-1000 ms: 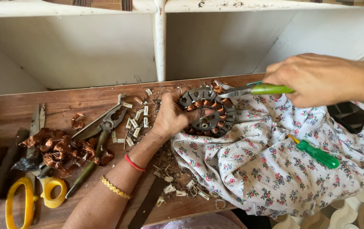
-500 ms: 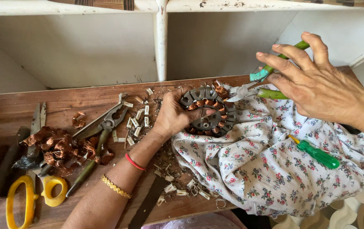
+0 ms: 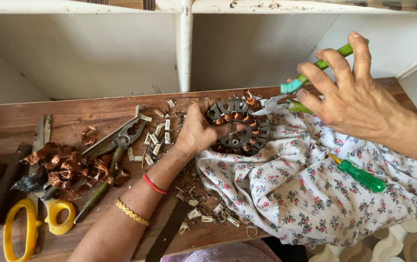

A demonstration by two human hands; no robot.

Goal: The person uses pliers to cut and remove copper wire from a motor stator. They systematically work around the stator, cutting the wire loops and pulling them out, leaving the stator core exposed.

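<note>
Far left, yellow-handled scissors (image 3: 33, 221) lie beside a heap of curled copper wire scraps (image 3: 70, 167). Grey metal pliers (image 3: 113, 145) rest diagonally on the brown wooden table (image 3: 72, 114), small white slivers (image 3: 155, 138) scattered nearby. Right, a green-handled screwdriver (image 3: 359, 175) sits on floral fabric (image 3: 305, 194).

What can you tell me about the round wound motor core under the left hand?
The motor core is a dark grey metal ring with copper windings between its teeth, some pulled loose at the top. It lies flat, partly on the wooden bench, partly on floral cloth. The left hand grips its left rim, thumb inside; green-handled pliers in the right hand reach its upper right edge.
</note>
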